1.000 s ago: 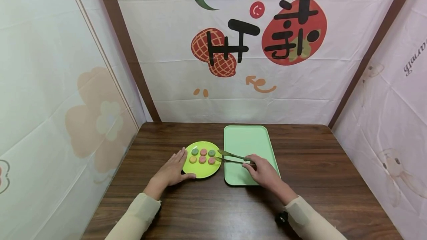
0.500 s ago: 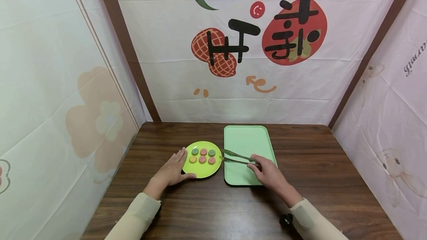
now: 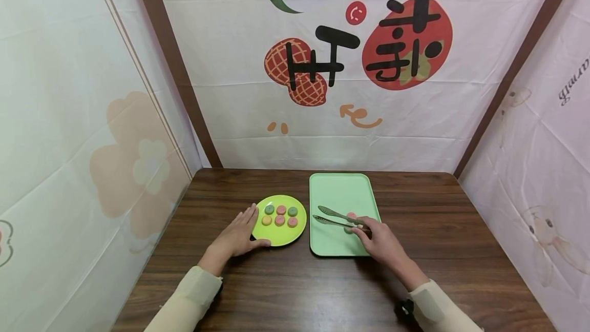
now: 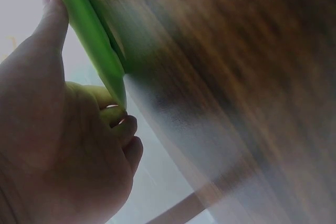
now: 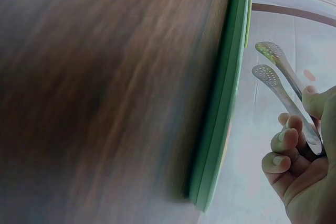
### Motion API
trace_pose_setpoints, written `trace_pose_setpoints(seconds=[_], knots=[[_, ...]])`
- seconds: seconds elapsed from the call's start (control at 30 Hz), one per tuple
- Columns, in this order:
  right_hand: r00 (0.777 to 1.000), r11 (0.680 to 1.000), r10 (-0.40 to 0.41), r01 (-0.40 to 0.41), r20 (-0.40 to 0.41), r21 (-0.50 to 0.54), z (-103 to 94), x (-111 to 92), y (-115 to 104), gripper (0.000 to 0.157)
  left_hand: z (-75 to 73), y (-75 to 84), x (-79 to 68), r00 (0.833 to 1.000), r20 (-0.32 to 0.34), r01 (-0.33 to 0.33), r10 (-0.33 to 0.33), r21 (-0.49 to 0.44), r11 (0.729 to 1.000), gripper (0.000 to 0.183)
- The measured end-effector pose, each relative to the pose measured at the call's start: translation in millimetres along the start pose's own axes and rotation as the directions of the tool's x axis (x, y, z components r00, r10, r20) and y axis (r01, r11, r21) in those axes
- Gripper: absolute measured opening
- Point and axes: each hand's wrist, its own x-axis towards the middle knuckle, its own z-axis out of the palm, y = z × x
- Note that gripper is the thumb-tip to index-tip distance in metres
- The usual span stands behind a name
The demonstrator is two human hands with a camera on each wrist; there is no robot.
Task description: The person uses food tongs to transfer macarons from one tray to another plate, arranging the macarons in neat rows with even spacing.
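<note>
My left hand [image 3: 235, 234] rests against the left rim of a bright green plate [image 3: 295, 240], fingers straight along the edge and thumb at its front. In two rows on the plate sit several macarons [image 3: 279, 220], pink, green and yellow. My right hand [image 3: 380, 240] grips metal tongs [image 3: 329, 211] over the pale green tray [image 3: 338, 188]. The tongs' perforated tips are apart with nothing between them, as the right wrist view also shows. Partly hidden by the tongs and hand, a pink macaron [image 3: 352, 215] and a green macaron [image 3: 348, 230] lie on the tray.
The dark wooden table [image 3: 295, 291] carries the plate and tray side by side, with a narrow gap between them. A printed white curtain [image 3: 239, 117] hangs behind the table, and similar sheets hang at both sides.
The right hand has drawn the tongs rightward from the plate's edge to over the tray, uncovering macarons there. The left hand and the plate have stayed put.
</note>
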Motion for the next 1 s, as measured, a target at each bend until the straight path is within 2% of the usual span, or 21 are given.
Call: trace_pose_setpoints(seconds=[0.2,0.67,1.0], knots=[[1.0,1.0,0.021,-0.021,0.0,-0.01,-7.6,-4,5,0.019,-0.7,0.0,0.1,1.0,0.006,0.001,-0.001,0.004,1.0,0.116],[0.997,0.996,0.025,-0.031,-0.074,-0.08,-22.3,-13,14,0.023,0.7,-0.5,0.2,1.0,0.002,-0.003,0.003,0.005,1.0,0.116],[0.993,0.992,0.077,-0.086,-0.087,-0.097,-30.7,-19,21,0.026,1.7,-1.3,0.8,1.0,-0.003,0.002,-0.002,0.001,1.0,0.116]])
